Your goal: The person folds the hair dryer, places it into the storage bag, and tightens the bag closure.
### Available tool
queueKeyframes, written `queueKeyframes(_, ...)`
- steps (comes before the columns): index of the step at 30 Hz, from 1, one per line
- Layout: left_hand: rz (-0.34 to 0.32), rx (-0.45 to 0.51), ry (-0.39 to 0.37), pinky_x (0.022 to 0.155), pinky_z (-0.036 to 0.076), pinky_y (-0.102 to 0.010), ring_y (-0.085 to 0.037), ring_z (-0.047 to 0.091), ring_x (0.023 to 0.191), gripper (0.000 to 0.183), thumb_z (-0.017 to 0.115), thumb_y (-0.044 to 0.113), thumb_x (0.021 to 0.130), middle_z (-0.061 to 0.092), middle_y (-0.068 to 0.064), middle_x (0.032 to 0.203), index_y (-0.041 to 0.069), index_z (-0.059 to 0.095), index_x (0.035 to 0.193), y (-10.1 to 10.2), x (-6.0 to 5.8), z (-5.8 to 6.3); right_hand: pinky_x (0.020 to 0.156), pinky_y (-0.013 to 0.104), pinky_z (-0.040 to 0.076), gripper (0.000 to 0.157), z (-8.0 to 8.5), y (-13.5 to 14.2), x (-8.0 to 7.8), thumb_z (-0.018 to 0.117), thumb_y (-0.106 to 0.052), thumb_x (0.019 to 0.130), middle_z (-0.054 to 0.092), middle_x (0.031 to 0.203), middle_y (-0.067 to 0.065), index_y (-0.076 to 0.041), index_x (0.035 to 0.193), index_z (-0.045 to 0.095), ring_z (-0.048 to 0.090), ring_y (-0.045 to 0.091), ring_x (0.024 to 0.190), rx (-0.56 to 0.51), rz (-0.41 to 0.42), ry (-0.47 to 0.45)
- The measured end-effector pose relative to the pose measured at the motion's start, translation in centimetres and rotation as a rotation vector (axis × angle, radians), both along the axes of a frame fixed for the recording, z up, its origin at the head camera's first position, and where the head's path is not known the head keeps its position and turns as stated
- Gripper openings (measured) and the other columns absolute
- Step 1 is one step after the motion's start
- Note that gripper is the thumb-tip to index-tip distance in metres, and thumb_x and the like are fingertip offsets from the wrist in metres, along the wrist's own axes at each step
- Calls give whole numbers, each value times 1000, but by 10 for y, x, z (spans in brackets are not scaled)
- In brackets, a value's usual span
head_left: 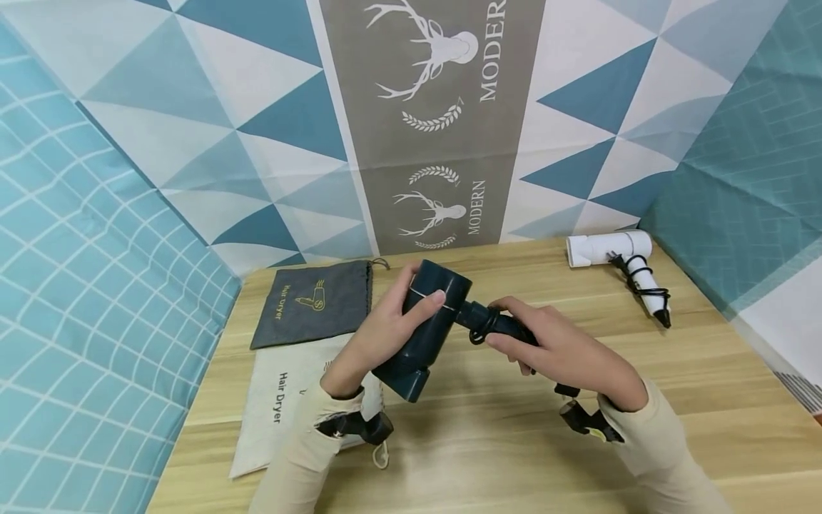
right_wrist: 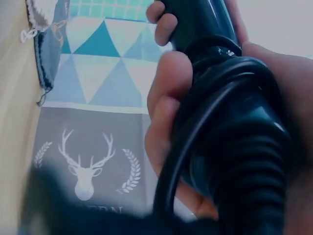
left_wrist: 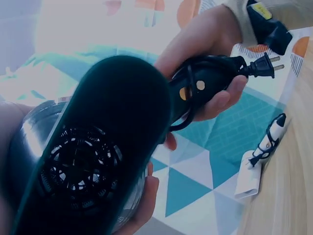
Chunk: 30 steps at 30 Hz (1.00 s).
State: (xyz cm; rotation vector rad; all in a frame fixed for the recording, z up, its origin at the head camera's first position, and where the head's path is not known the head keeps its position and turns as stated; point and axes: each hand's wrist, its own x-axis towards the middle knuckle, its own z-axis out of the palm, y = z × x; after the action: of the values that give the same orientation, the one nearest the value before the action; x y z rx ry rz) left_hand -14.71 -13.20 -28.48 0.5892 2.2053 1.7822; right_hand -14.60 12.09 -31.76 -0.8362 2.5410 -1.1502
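Observation:
A dark teal hair dryer is held in the air above the table by both hands. My left hand grips its barrel, thumb across the top. Around the handle, where the black cord is wound, my right hand curls its fingers. The two-pronged plug sticks out past that hand in the left wrist view. One end of the barrel shows a round grille. In the right wrist view the coiled cord sleeve fills the front, and the palm is partly hidden.
A white hair dryer with its cord wrapped lies at the back right of the wooden table. At the left are a grey drawstring bag and a white one, both printed "Hair Dryer". Patterned cloth walls stand behind and beside.

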Motion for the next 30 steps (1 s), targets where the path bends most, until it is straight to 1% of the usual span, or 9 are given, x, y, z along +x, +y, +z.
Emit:
queueKeyframes(4,35,-7,25,57,52,-39,-24,62,71,44,47,27,93,54,-15,98,19,28,132,4,6,4,45,26,43,27,3,-1,0,45,-42,91,55,63,-4,-33,117,43,53,14,48,-20,-1,55)
queueKeyframes(7,76,-4,47,58,52,-38,-24,62,73,45,48,25,92,55,-15,99,20,28,132,2,10,8,55,26,47,27,6,1,-3,45,-31,94,61,79,-7,-31,121,44,58,8,63,-74,0,175)
queueKeyframes(11,98,38,80,61,52,-38,-24,63,76,44,49,26,92,55,-14,102,24,30,131,-7,5,3,70,24,44,33,11,8,-3,49,-17,93,59,100,-11,-24,125,47,56,4,87,-166,-75,403)
queueKeyframes(13,114,62,103,62,52,-39,-25,63,78,43,49,29,91,55,-13,103,26,30,130,-13,1,-2,73,22,42,35,15,12,0,52,-12,91,59,99,-11,-23,124,49,55,4,87,-190,-117,482)
queueKeyframes(15,134,89,114,61,52,-41,-27,63,78,43,49,32,91,54,-13,103,28,31,130,-18,0,-3,75,21,41,36,16,15,3,54,-13,90,58,103,-11,-24,124,49,54,4,90,-167,-134,498)
queueKeyframes(19,161,125,147,60,52,-43,-29,62,78,43,48,33,92,51,-14,104,24,31,130,-23,4,1,65,23,43,37,17,15,7,54,-29,90,58,94,-12,-31,125,43,54,3,76,-39,-125,383)
queueKeyframes(23,111,128,136,63,52,-42,-28,62,81,42,46,28,93,51,-15,105,23,30,131,-17,10,7,54,24,41,35,15,10,9,48,-40,91,54,80,-9,-33,124,40,49,6,60,34,-103,259)
queueKeyframes(25,83,119,127,64,52,-41,-26,62,81,41,45,25,93,52,-15,104,23,29,131,-11,14,10,52,24,42,32,15,9,10,48,-39,91,55,76,-9,-33,121,41,50,6,58,22,-84,217)
queueKeyframes(30,21,86,111,62,52,-40,-24,61,77,36,44,20,94,53,-15,99,18,31,128,1,20,12,44,24,42,16,14,9,11,51,-31,91,53,65,-6,-31,107,48,50,7,50,-79,47,106)
